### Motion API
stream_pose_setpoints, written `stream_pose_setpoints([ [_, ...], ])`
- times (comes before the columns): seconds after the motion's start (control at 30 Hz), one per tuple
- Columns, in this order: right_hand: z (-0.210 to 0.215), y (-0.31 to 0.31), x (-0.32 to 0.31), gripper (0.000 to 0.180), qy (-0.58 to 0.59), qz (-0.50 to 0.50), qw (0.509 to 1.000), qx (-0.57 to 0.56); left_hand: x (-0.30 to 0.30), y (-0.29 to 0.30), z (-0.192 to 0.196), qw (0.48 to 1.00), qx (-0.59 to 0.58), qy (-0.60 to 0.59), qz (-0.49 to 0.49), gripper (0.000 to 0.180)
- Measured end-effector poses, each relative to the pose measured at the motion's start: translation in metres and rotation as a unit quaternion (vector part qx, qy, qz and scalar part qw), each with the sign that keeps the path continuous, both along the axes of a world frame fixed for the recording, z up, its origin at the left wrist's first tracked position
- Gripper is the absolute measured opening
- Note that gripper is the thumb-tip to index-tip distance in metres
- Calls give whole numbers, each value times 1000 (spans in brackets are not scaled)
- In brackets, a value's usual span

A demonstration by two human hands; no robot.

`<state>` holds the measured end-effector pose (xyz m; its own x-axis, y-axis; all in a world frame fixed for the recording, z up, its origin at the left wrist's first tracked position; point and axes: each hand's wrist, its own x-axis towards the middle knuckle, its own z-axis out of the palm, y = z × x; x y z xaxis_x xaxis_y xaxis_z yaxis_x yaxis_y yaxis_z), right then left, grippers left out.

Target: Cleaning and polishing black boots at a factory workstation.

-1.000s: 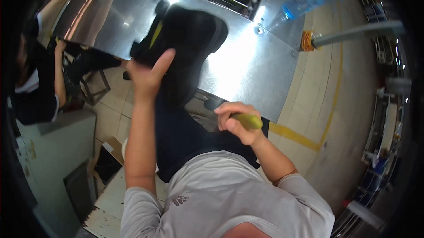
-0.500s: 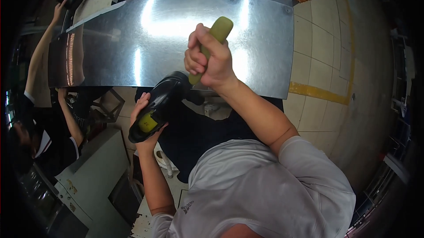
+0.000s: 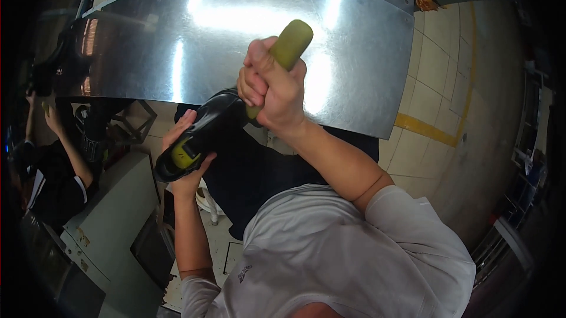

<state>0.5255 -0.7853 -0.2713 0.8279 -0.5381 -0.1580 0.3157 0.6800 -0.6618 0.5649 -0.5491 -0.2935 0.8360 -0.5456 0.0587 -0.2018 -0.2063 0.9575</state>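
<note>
A black shoe [image 3: 207, 122] is gripped at its heel end by my left hand [image 3: 187, 182], fingers on one side and thumb on the other. Through its opening shows a yellow-green piece [image 3: 181, 154]. The toe points away from me, up to the near edge of the metal table. My right hand [image 3: 275, 87] is closed in a fist round an olive-green, round-ended bar [image 3: 295, 41]. The bar's lower end comes out below my fist beside the shoe's toe and appears to touch it; my fingers partly hide that spot.
The shiny metal table [image 3: 147, 52] spans the far side. At the left a co-worker [image 3: 59, 182] holds up a small yellowish thing, near another dark object [image 3: 44, 76]. A grey-green cabinet [image 3: 112, 212] stands at lower left. A yellow line [image 3: 425, 129] crosses the tiled floor at right.
My right hand and the bar have come closer to the shoe, now overlapping its toe. The shoe has shifted slightly left. The co-worker's arm has drawn back, and the whole view has shifted.
</note>
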Motion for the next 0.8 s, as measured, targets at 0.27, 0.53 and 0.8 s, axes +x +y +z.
stream_pose_setpoints([
  [0.27, -6, -21, 17, 35, 26, 70, 988, 139, 8, 15, -10, 995, -32, 83, 44, 71],
  [0.53, -14, -33, 31, 35, 61, 83, 981, 163, 5, 13, -12, 993, -28, 100, 56, 72],
  [0.8, -1, -40, 30, 38, 29, 94, 984, 151, 26, 0, -7, 976, 17, -187, -113, 71],
])
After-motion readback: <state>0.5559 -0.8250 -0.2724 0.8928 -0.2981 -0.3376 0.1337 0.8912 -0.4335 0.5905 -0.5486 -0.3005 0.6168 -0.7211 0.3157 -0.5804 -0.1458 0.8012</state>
